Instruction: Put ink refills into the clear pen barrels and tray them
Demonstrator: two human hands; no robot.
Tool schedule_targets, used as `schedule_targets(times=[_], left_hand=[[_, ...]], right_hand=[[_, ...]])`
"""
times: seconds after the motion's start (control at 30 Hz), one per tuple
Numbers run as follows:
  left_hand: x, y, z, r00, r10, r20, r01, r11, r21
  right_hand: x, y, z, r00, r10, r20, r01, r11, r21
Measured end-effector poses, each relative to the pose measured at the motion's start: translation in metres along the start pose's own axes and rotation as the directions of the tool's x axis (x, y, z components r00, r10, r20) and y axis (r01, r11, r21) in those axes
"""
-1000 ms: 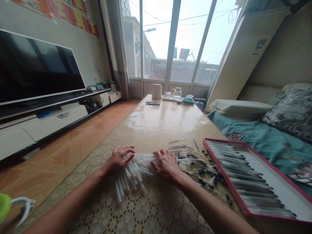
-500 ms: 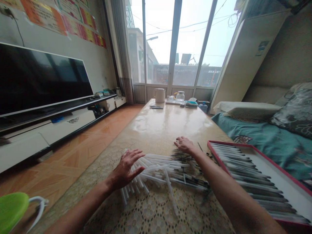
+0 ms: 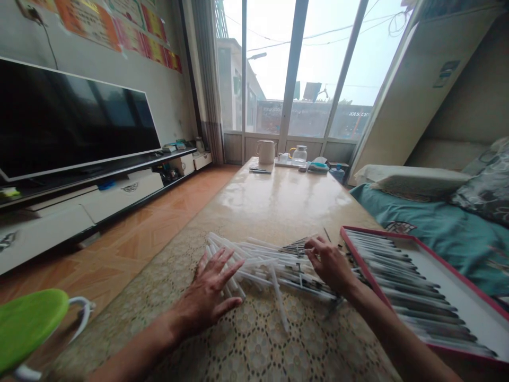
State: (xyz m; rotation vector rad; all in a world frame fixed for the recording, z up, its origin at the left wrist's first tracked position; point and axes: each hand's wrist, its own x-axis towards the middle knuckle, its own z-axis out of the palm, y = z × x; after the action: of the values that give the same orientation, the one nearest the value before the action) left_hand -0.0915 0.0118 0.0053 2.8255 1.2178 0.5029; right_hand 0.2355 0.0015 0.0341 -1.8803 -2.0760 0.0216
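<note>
My left hand (image 3: pixel 217 281) rests with spread fingers on the left end of a pile of white translucent pen barrels (image 3: pixel 254 265). My right hand (image 3: pixel 330 265) is at the pile's right side, fingertips pinched together above thin dark rods that look like pen refills (image 3: pixel 296 245). What lies between those fingertips is too small to make out. One loose barrel (image 3: pixel 280 300) points toward me, apart from most of the pile. Beside my right forearm, a red-rimmed box (image 3: pixel 417 241) holds a row of pens (image 3: pixel 409 286) with dark ends.
A patterned cover lies over the long table (image 3: pixel 262 339). At its far end stand a beige kettle (image 3: pixel 266 153), a glass jug (image 3: pixel 300 154) and a tissue pack (image 3: pixel 318 165). A green stool (image 3: pixel 35 323) is at lower left, a teal-covered sofa (image 3: pixel 437 223) at right.
My right hand has moved toward me and slightly right, its fingers now bent into a pinch. My left hand has come nearer, pressing onto the barrels. The view has shifted slightly.
</note>
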Motion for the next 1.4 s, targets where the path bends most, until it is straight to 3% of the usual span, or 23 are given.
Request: schedule_targets(times=[0.17,0.27,0.43,0.7,0.93,1.03,1.17,1.3,1.4], left_hand=[[-0.007,-0.009,0.014,0.993,-0.112,0.031,0.111,0.993,0.038],[0.006,-0.011,0.023,0.991,-0.127,0.041,0.127,0.992,0.009],[0.038,-0.002,0.028,0.989,-0.147,0.031,0.148,0.989,-0.018],[0.071,0.012,0.029,0.987,-0.162,0.024,0.162,0.986,-0.033],[0.087,0.012,0.032,0.989,-0.136,-0.052,0.131,0.987,-0.093],[0.084,0.012,0.024,0.971,-0.155,-0.182,0.136,0.984,-0.114],[0.059,0.024,0.014,0.911,-0.161,-0.380,0.101,0.980,-0.174],[0.029,0.053,0.016,0.944,-0.029,-0.329,-0.065,0.961,-0.269],[0.021,0.074,0.021,0.961,0.072,-0.267,-0.132,0.967,-0.216]], right_hand=[[-0.050,-0.070,0.016,0.994,-0.108,0.015,0.106,0.987,0.121],[-0.059,-0.084,0.029,0.997,-0.066,0.044,0.061,0.992,0.109],[-0.045,-0.070,0.036,0.999,0.001,0.035,-0.003,0.999,0.041],[-0.028,-0.054,0.029,1.000,-0.014,-0.027,0.013,0.998,-0.057],[-0.027,-0.049,0.023,0.992,0.043,-0.121,-0.037,0.998,0.050],[-0.031,-0.045,0.024,0.984,0.079,-0.162,-0.036,0.967,0.254],[-0.039,-0.045,0.023,0.980,0.140,-0.139,-0.053,0.867,0.496],[-0.052,-0.062,0.018,0.987,0.078,-0.137,0.011,0.831,0.556],[-0.061,-0.082,0.016,0.991,-0.018,-0.135,0.093,0.809,0.581]])
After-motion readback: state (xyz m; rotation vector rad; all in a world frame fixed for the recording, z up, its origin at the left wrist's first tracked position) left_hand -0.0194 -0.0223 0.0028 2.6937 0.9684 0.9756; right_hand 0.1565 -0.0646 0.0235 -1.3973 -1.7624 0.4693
